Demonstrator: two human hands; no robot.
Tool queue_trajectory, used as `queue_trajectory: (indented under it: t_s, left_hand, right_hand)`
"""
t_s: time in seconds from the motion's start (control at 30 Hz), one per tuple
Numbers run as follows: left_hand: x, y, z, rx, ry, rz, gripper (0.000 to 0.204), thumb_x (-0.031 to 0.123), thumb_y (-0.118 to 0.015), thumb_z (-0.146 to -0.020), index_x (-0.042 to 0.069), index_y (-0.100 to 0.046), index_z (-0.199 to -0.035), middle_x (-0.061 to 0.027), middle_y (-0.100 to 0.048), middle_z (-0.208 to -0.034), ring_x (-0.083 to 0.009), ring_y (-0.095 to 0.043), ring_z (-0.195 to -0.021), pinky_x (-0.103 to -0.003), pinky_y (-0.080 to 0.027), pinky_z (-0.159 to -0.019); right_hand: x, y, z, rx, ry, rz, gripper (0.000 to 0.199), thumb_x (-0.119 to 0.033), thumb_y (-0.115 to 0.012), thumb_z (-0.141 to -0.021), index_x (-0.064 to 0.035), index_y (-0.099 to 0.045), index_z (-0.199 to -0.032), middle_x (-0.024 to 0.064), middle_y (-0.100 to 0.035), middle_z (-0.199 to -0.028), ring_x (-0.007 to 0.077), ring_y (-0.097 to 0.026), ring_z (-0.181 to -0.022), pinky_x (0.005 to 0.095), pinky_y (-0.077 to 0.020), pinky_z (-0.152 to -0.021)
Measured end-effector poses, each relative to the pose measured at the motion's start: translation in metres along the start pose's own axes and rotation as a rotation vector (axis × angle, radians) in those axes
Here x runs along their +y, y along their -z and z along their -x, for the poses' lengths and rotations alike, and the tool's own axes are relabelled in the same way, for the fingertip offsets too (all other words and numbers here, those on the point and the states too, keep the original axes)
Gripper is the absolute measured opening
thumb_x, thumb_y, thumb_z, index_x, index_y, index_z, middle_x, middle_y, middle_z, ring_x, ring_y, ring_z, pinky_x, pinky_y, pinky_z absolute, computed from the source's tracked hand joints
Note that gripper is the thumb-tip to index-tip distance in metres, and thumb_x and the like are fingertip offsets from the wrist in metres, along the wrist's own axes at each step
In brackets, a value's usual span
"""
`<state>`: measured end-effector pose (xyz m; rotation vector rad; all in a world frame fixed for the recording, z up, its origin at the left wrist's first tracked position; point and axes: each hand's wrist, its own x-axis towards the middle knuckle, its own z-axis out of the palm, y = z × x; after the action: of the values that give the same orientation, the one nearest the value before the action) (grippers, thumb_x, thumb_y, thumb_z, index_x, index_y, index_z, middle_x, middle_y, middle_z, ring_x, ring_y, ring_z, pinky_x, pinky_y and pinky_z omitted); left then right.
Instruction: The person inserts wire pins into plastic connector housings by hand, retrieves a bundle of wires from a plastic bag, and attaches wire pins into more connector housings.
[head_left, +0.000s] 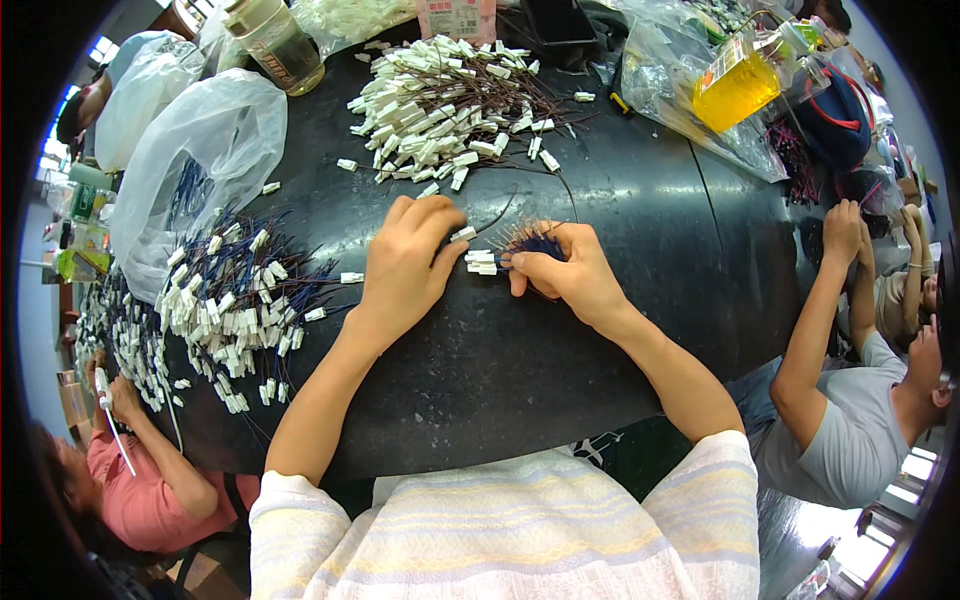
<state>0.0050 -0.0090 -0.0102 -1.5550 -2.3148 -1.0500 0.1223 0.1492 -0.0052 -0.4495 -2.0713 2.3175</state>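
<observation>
1. right hand (570, 275): fingers clenched around a bundle of blue wires (535, 243), thumb pressed along its side; the wire ends fan out above the fist.
2. small white connectors (481, 262) stick out of the bundle toward the left hand, lying just over the table between the two hands.
3. left hand (405, 265): fingers curled, tips pinching a single white connector (462, 234) from which a thin dark wire (500, 212) runs up and away. the palm faces down over the table.
4. both hands work near the middle of a dark, glossy table (600, 180), close together but not touching.
5. just beyond the hands lies a large heap of white connectors with brown wires (450, 105).
6. to the person's left lies a second heap of connectors with blue wires (240, 300), which runs on along the table edge.
7. above that heap a clear plastic bag (200, 150) holds more blue wires.
8. at the far edge stand a brownish bottle (275, 45) on the left and a bottle of yellow liquid (735, 85) on the right, the latter among clear plastic wrapping.
9. another person in a grey shirt (850, 440) sits at the right, arm raised to the table edge.
10. a further person in a pink shirt (150, 490) sits at lower left, holding a thin white item; what it is cannot be told.
11. the wearer's striped pale sleeves (500, 530) fill the lower edge.
</observation>
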Motion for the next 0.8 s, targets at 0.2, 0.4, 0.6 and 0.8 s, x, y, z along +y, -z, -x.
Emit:
queue_trajectory:
  t_s: [0.2,0.4,0.6,0.8]
  left_hand:
    - [0.007,0.002,0.006,-0.052,0.324,0.303,0.013,0.0,-0.064,-0.072,0.0,-0.061,-0.085,-0.007,-0.056,-0.075,-0.0148,-0.051,-0.063,-0.025,-0.039,-0.053]
    - [0.012,0.007,0.007,-0.036,0.364,0.39,0.013,-0.002,-0.065,-0.071,0.001,-0.062,-0.084,-0.0064,-0.053,-0.069,-0.0133,-0.05,-0.06,-0.024,-0.039,-0.052]
    - [0.014,0.006,0.004,0.019,0.199,0.293,0.015,-0.005,-0.064,-0.069,0.0,-0.062,-0.083,-0.0086,-0.056,-0.068,-0.0187,-0.053,-0.062,-0.027,-0.041,-0.054]
    - [0.008,0.003,0.004,0.081,0.018,0.227,0.015,-0.006,-0.064,-0.069,0.0,-0.063,-0.083,-0.0066,-0.059,-0.071,-0.0141,-0.051,-0.059,-0.024,-0.039,-0.05]
  right_hand:
    - [-0.002,-0.003,0.002,0.051,-0.004,0.05,0.006,-0.005,-0.058,-0.078,0.0001,-0.058,-0.075,0.0044,-0.059,-0.06,0.0019,-0.04,-0.045,0.0172,-0.0259,-0.039]
    - [-0.003,-0.004,0.002,0.064,-0.01,0.096,0.007,-0.007,-0.059,-0.074,-0.0008,-0.06,-0.072,0.0031,-0.061,-0.059,0.0058,-0.054,-0.055,0.0205,-0.0396,-0.052]
    - [-0.005,-0.003,0.004,0.04,-0.003,0.118,0.011,-0.008,-0.06,-0.075,-0.0016,-0.06,-0.066,0.0023,-0.06,-0.06,0.0047,-0.05,-0.053,0.02,-0.0375,-0.051]
    - [-0.003,-0.004,0.003,0.022,0.024,0.126,0.013,-0.008,-0.06,-0.076,-0.0016,-0.06,-0.065,0.0025,-0.06,-0.06,0.0048,-0.049,-0.053,0.0199,-0.0372,-0.05]
